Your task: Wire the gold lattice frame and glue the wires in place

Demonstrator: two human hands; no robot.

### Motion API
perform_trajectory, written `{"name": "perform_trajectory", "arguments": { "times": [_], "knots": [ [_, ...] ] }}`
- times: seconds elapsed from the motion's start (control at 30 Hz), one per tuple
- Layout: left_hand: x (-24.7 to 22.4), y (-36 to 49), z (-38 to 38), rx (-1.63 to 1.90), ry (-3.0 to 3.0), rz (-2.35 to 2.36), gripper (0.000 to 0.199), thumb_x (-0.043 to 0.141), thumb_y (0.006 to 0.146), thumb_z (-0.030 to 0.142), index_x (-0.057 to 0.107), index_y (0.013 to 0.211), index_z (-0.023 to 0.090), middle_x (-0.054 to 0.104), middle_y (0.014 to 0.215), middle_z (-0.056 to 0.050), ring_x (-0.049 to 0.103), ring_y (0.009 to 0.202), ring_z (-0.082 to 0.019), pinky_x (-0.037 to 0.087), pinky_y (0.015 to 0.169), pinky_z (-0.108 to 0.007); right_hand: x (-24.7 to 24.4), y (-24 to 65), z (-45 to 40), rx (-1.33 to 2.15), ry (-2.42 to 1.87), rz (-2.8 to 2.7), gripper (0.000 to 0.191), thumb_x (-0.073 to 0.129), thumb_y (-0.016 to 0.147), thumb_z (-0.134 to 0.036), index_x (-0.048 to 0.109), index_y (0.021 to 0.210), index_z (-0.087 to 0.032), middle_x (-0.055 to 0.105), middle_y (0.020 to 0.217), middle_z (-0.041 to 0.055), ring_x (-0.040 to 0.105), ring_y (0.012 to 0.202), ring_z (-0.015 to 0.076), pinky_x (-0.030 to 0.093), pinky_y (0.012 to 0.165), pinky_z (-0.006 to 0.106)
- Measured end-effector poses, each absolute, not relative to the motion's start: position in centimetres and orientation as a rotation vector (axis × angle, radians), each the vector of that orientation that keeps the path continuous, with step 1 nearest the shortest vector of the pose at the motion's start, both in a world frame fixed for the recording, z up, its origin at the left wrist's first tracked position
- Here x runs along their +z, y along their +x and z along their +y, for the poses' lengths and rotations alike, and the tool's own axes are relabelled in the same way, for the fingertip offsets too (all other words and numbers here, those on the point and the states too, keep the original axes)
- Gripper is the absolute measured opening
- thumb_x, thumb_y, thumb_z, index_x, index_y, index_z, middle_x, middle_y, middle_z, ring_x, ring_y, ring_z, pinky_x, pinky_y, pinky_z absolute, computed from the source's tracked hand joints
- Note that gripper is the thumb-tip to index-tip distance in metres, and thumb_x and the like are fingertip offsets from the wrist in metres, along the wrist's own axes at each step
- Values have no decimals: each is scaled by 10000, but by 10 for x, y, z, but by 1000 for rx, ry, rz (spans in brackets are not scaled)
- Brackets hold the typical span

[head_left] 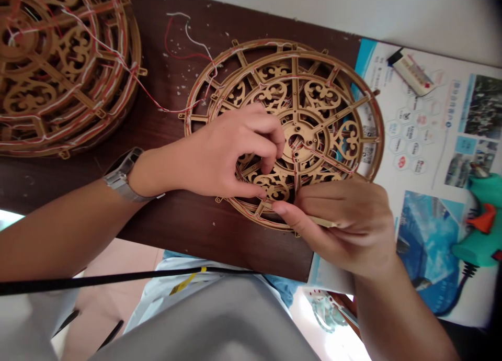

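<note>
Two wooden filigree wheels share the frame. Which one is in the hands?

The nearer filigree wheel [314, 76], lying flat on a dark wood counter [219, 246], with its right rim over a glossy printed poster [427, 125]. The second wheel [66, 73] sits at upper left, cut off by the frame.

Which way does the nearer wheel point?

It is round, with no long axis. Straight spokes run out from a central hub [301, 141] to a double rim set with small tabs, and scrollwork fills the gaps. The pale tan wood has browned cut edges. Red and white wires [188, 36] are laced along the frame and trail off its upper left rim across the counter.

And the hands?

The left hand [231, 151], a metal-strapped wristwatch [121, 175] on its wrist, curls its fingers [266, 136] into the lattice beside the hub; whether they grip anything cannot be told. The right hand [345, 230] is closed in a pinch on a thin wooden stick [321, 221], which lies nearly level across the view, reaching toward the wheel's lower rim.

What else is nearby?

A teal hot glue gun [480, 230] with an orange nozzle guard rests on the poster, and a small white packet [411, 73] lies near its top edge.
</note>
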State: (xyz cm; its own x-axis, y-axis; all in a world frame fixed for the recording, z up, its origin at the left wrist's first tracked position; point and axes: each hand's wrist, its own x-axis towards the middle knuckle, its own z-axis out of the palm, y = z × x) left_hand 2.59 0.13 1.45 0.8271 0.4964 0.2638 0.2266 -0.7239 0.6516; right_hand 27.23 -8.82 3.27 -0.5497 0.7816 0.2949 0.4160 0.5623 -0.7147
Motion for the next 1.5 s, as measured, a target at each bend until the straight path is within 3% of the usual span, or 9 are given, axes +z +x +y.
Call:
{"name": "perform_trajectory", "arguments": {
  "times": [0.33,0.4,0.47,0.57,0.73,0.9,1.2,1.4,1.5],
  "knots": [
    [13,26,1,573,2366,534,251,890,917,436,723,879,253,769,1235,-54,701,1152,-288,555,1045,-486,31,277,-84,727,-939,-2230,531,777,1024,-210,458,601,-175,417,562,-56,357,527,63,210,542,335],
    [13,26,1,569,2378,528,250,887,923,436,721,892,251,763,1242,-56,695,1153,-285,554,1044,-485,32,276,-85,679,-976,-2222,358,802,1017,-255,634,709,-180,584,615,-37,498,559,81,316,552,313],
    [14,26,1,567,2387,523,240,880,932,427,722,904,249,758,1241,-60,688,1151,-283,554,1041,-486,34,275,-86,700,-1015,-2170,121,845,990,-272,775,955,-180,744,748,-9,653,647,102,463,616,284],
    [14,26,1,569,2385,523,212,871,933,400,726,908,248,759,1238,-65,681,1150,-286,555,1035,-498,37,275,-88,901,-981,-2072,144,875,962,-229,796,1072,-180,819,868,11,739,720,101,558,669,240],
    [14,26,1,573,2380,518,195,877,912,359,720,898,243,763,1249,-72,683,1146,-294,551,1039,-511,39,277,-87,1123,-886,-2079,65,819,987,-151,761,991,-182,817,894,20,746,768,103,555,670,231],
    [14,26,1,574,2379,513,188,881,911,365,730,898,253,763,1229,-64,683,1139,-293,546,1024,-507,36,279,-88,1006,-1062,-2112,246,810,1016,-230,661,824,-195,754,728,-26,663,599,73,445,565,242],
    [12,27,1,598,2367,501,190,881,903,325,706,886,251,758,1209,-60,684,1125,-277,521,1043,-484,37,280,-85,1083,-954,-2126,52,798,1016,-184,751,999,-199,807,828,-26,742,705,74,510,657,193],
    [12,26,1,593,2371,501,223,884,918,369,696,883,254,752,1203,-58,677,1128,-275,517,1045,-487,37,279,-87,985,-973,-2198,241,816,1011,-229,642,847,-202,694,697,-38,584,573,77,400,563,260],
    [11,26,1,598,2355,503,221,885,918,351,694,883,243,747,1202,-56,664,1141,-268,516,1041,-479,37,277,-88,964,-960,-2235,295,799,1023,-226,602,805,-203,677,695,-35,581,582,75,374,574,270]
  ]
}}
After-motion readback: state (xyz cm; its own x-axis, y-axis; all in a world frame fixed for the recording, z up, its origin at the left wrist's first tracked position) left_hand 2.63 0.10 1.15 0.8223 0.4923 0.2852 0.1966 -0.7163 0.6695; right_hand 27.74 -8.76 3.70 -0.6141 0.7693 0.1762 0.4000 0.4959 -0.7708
